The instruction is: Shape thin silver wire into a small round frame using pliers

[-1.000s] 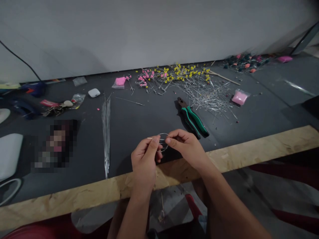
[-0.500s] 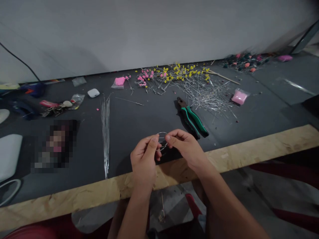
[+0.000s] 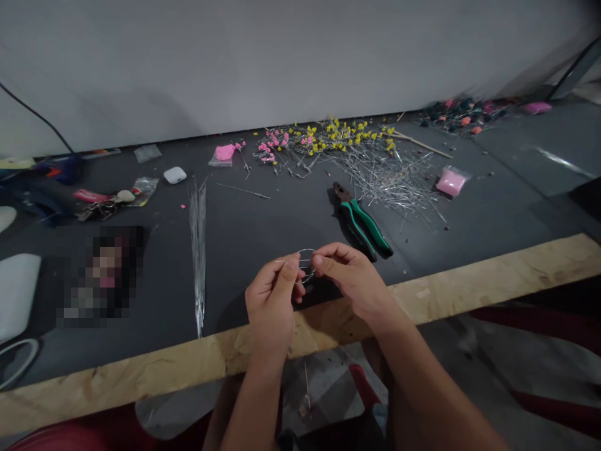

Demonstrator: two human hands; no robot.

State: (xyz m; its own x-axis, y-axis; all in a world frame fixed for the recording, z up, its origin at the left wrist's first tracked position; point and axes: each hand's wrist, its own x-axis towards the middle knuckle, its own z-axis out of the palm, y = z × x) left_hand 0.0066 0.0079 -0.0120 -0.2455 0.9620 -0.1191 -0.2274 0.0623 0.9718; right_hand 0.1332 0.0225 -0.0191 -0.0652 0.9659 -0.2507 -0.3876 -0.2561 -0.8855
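Note:
Both of my hands pinch a thin silver wire loop point(image 3: 305, 252) just above the near edge of the dark table top point(image 3: 263, 225). My left hand point(image 3: 272, 300) grips the loop's left side between thumb and forefinger, and a short wire end sticks out to the left. My right hand point(image 3: 352, 279) pinches the loop's right side. Green-handled pliers point(image 3: 361, 222) lie on the table just beyond my right hand.
A bundle of straight wires point(image 3: 199, 244) lies left of my hands. A heap of wires with yellow and pink beads point(image 3: 338, 147) spreads at the back. Pink packets point(image 3: 451, 181), a white case point(image 3: 174, 175) and clutter sit around. A wooden strip point(image 3: 469, 288) edges the table.
My hands and the wire loop stay almost in place; the fingers have shifted only slightly on the loop.

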